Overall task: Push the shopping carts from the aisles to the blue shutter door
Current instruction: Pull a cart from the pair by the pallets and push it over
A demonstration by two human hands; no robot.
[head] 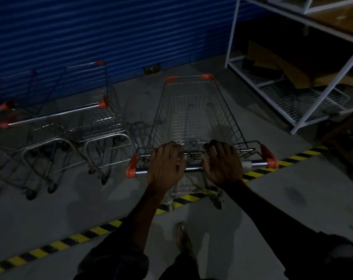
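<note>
Both hands grip the handle point(193, 169) of a wire cart point(193, 110) at centre. The left hand point(165, 165) and right hand point(222, 162) sit close together, fingers slightly spread and curled forward over the bar. The cart's nose is near the blue shutter point(111, 33) at the far side. At left, parked carts point(74, 122) are dim and cut off. A white rack point(292, 93) stands right. Striped tape point(50, 247) crosses under the wheels.

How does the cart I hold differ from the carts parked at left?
The left hand and right hand grip the pushed cart; nobody touches the parked carts. The pushed cart stands alone across the striped line; the parked carts stand together by the blue shutter door. All have orange corners.
</note>
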